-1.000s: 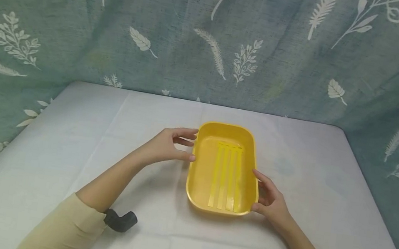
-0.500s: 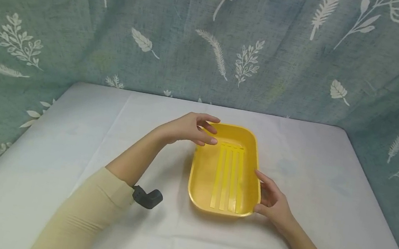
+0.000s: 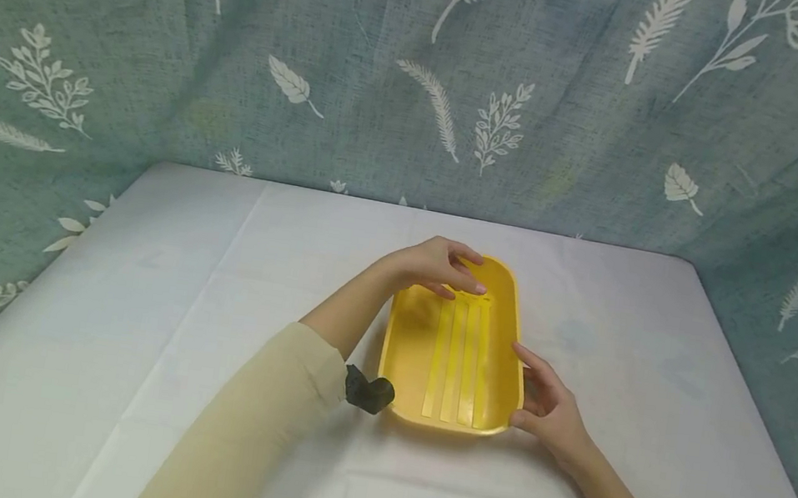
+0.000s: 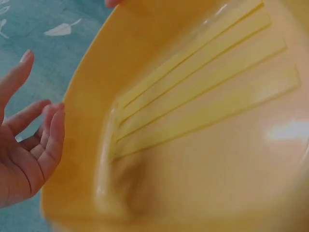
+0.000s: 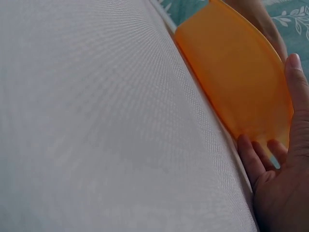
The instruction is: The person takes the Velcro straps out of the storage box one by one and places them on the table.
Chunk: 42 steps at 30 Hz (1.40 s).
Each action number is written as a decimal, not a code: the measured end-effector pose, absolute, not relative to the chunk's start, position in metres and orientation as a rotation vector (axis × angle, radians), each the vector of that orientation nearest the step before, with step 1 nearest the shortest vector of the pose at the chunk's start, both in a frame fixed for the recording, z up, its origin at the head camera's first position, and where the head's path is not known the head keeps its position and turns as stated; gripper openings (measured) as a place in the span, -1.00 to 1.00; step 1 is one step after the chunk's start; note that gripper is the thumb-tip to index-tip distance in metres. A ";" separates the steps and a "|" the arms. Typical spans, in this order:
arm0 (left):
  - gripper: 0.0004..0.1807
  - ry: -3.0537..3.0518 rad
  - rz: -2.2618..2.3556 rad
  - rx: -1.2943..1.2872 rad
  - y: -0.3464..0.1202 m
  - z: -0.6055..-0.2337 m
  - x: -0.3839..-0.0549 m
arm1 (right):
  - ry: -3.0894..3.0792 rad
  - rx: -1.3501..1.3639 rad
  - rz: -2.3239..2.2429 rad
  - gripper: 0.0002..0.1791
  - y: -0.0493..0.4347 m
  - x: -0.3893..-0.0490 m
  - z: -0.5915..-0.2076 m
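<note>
A yellow rectangular plastic tray (image 3: 410, 351) with rounded corners lies on the white-covered table. Several flat, brighter yellow strips (image 3: 455, 361) run side by side lengthwise along its floor. Over the tray's far end hovers my left hand (image 3: 440, 265), fingers loosely bent and nothing held; its shadow falls inside. In the left wrist view, the fingertips (image 4: 57, 113) appear just beside the rim; contact is unclear. My right hand (image 3: 553, 419) rests against the tray's right side, near the front corner. The right wrist view has its fingers (image 5: 250, 157) touching the outer wall, thumb close to the rim.
The table (image 3: 255, 247) is covered with a creased white cloth. A blue-green curtain (image 3: 357, 109) with white leaf prints hangs behind it and at both sides. A small black device (image 3: 368, 392) is worn at my left wrist, beside the beige sleeve (image 3: 255, 424).
My left hand has left the tray's left rim and moved rightward above its far end. The right hand stays at the right side. The tray lies nearly where it was.
</note>
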<state>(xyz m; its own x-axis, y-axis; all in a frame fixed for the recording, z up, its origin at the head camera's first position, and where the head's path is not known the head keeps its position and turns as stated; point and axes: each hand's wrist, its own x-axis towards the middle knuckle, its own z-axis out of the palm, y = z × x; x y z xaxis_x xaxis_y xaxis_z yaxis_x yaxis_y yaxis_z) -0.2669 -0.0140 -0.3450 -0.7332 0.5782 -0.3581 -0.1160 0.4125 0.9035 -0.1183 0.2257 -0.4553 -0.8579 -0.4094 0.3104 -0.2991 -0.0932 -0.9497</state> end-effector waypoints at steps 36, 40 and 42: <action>-0.29 2.681 0.768 0.374 0.035 -0.406 -0.267 | 2.069 -0.784 -2.100 -0.15 0.225 -0.118 -0.452; -0.31 2.700 0.722 0.392 0.037 -0.406 -0.266 | 2.078 -0.780 -2.087 -0.15 0.226 -0.118 -0.453; -0.33 2.706 0.710 0.409 0.037 -0.406 -0.266 | 2.084 -0.775 -2.077 -0.15 0.227 -0.117 -0.453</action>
<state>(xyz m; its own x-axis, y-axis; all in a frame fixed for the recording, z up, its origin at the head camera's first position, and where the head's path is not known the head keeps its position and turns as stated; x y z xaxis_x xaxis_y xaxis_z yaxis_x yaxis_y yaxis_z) -0.2657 0.0374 -0.4062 -0.9103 0.3477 -0.2247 0.1925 0.8360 0.5138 -0.1174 0.2267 -0.4533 -0.8656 -0.4155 0.2795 -0.2808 -0.0594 -0.9579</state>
